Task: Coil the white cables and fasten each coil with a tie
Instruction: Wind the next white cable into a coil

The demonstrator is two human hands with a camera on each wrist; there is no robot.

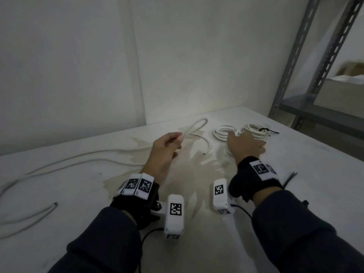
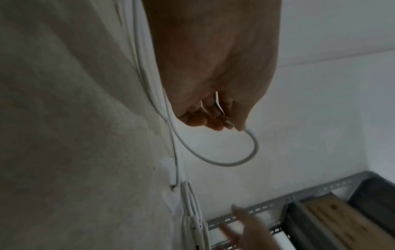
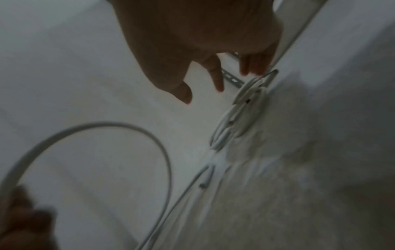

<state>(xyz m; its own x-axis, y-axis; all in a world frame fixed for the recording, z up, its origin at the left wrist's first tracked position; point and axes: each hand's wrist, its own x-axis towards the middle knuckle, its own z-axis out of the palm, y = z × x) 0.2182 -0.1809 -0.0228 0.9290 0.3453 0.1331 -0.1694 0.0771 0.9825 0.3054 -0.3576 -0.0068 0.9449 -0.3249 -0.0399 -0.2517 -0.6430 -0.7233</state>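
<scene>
My left hand (image 1: 173,141) pinches a loose white cable (image 1: 197,126) just above the table, and a loop of it arcs away toward the wall (image 2: 245,152). The rest of this cable trails off to the left across the table (image 1: 78,160). My right hand (image 1: 244,142) hovers with straight, spread fingers (image 3: 218,79) over two white coils: a nearer coil (image 1: 221,132) and a farther coil (image 1: 256,130) bound with a black tie (image 1: 267,131). The right hand holds nothing. Another black tie (image 1: 290,177) lies by my right wrist.
The white table (image 1: 315,154) is stained brown in the middle (image 1: 197,170). A second loose cable loop (image 1: 29,217) lies at the near left. White walls close the back and left. A grey metal shelf rack (image 1: 307,75) stands at the right behind the table.
</scene>
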